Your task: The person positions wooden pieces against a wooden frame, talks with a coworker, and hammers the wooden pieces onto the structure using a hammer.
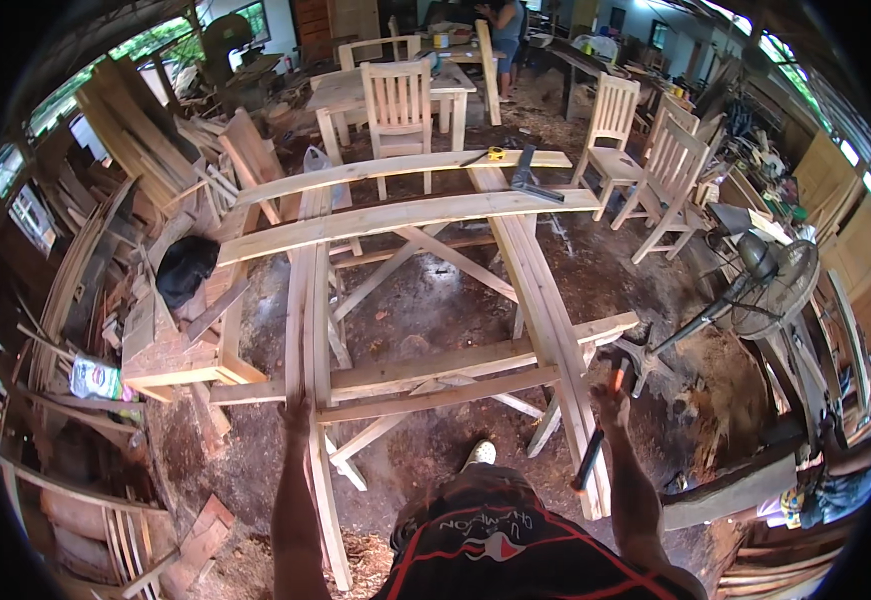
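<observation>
Two long wooden boards run away from me on trestles, a left board (pixel 308 300) and a right board (pixel 538 290). My left hand (pixel 296 414) is closed at the outer edge of the left board, its fingers partly hidden. My right hand (pixel 610 402) is beside the right board, closed round a black-and-orange hand tool (pixel 590 460) whose ends show above and below the fist; its exact kind is unclear. Across the far part lie two crosswise planks (pixel 406 217). On them rest a black square (pixel 528 180) and a yellow tape measure (pixel 496 154).
A pedestal fan (pixel 761 270) stands at right, its base near my right hand. Wooden chairs (pixel 616 120) and a table (pixel 331 95) stand beyond. Stacked lumber (pixel 126 130) and a black bag-like item (pixel 186 270) are at left. Another person (pixel 506 40) stands at the back.
</observation>
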Tool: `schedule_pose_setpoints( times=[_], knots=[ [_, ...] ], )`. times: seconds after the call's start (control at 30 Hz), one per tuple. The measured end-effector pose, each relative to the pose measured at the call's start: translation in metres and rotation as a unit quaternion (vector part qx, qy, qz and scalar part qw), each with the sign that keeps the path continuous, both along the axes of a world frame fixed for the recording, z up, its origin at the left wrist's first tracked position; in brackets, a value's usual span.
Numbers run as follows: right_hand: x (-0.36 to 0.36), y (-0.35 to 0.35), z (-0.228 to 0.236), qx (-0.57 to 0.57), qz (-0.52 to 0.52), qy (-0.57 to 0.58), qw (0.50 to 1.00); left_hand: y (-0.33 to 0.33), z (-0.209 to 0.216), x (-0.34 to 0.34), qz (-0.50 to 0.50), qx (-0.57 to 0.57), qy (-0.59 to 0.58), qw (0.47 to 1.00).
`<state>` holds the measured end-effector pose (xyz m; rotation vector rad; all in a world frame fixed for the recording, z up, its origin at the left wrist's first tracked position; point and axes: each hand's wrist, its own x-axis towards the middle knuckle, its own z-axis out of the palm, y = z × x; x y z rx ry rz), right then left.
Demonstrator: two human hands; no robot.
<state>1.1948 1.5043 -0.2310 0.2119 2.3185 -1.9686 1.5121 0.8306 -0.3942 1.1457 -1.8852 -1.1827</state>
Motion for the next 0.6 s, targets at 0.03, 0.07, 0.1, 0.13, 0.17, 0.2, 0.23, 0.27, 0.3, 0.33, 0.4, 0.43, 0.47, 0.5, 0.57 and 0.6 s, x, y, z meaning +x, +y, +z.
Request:
schedule_pose_setpoints(
  times=[0.03, 0.07, 0.1, 0.13, 0.17, 0.2, 0.23, 0.27, 0.3, 0.33, 0.4, 0.43, 0.47, 0.5, 0.57, 0.6],
  knots=[
    [0.026, 0.013, 0.004, -0.068, -0.015, 0.037, 0.997, 0.008, 0.003, 0.009, 0.014, -0.003, -0.056, 0.998],
    [0.051, 0.027, 0.013, 0.050, -0.051, 0.005, 0.997, 0.010, 0.008, 0.008, 0.028, -0.008, -0.112, 0.993],
    [0.081, 0.044, 0.024, 0.029, -0.059, -0.045, 0.997, 0.005, 0.014, 0.001, -0.020, -0.075, -0.074, 0.994],
    [0.113, 0.061, 0.038, 0.073, -0.069, -0.052, 0.994, 0.001, 0.022, -0.005, -0.070, -0.140, -0.035, 0.987],
    [0.142, 0.071, 0.048, 0.020, -0.117, -0.088, 0.989, 0.007, 0.026, -0.009, -0.068, -0.103, 0.010, 0.992],
    [0.176, 0.090, 0.061, 0.085, -0.126, -0.126, 0.980, 0.021, 0.029, -0.003, -0.051, -0.051, 0.022, 0.997],
    [0.204, 0.104, 0.069, 0.158, -0.144, -0.144, 0.966, 0.030, 0.035, 0.003, -0.022, -0.083, -0.035, 0.996],
    [0.234, 0.120, 0.074, 0.146, -0.165, -0.165, 0.961, 0.039, 0.040, 0.011, -0.004, -0.071, -0.055, 0.996],
    [0.262, 0.137, 0.076, 0.159, -0.189, -0.202, 0.948, 0.040, 0.043, 0.005, -0.004, -0.033, -0.040, 0.999],
    [0.287, 0.156, 0.074, 0.125, -0.197, -0.244, 0.941, 0.032, 0.047, -0.002, 0.001, -0.023, -0.019, 1.000],
    [0.343, 0.196, 0.056, 0.123, -0.224, -0.280, 0.925, 0.025, 0.047, -0.013, 0.009, 0.006, 0.009, 1.000],
    [0.371, 0.215, 0.040, 0.143, -0.224, -0.305, 0.914, 0.027, 0.047, -0.014, -0.038, -0.038, 0.090, 0.994],
    [0.398, 0.233, 0.020, 0.152, -0.231, -0.335, 0.901, 0.030, 0.050, -0.010, -0.032, -0.117, 0.077, 0.990],
    [0.422, 0.249, -0.002, 0.203, -0.197, -0.363, 0.888, 0.034, 0.057, -0.006, -0.010, -0.186, 0.047, 0.981],
    [0.493, 0.262, -0.045, 0.447, -0.098, -0.334, 0.824, 0.052, 0.080, 0.004, 0.116, -0.354, -0.148, 0.916],
    [0.501, 0.280, -0.062, 0.441, -0.103, -0.332, 0.827, 0.065, 0.094, 0.008, 0.154, -0.364, -0.166, 0.904]
  ],
)
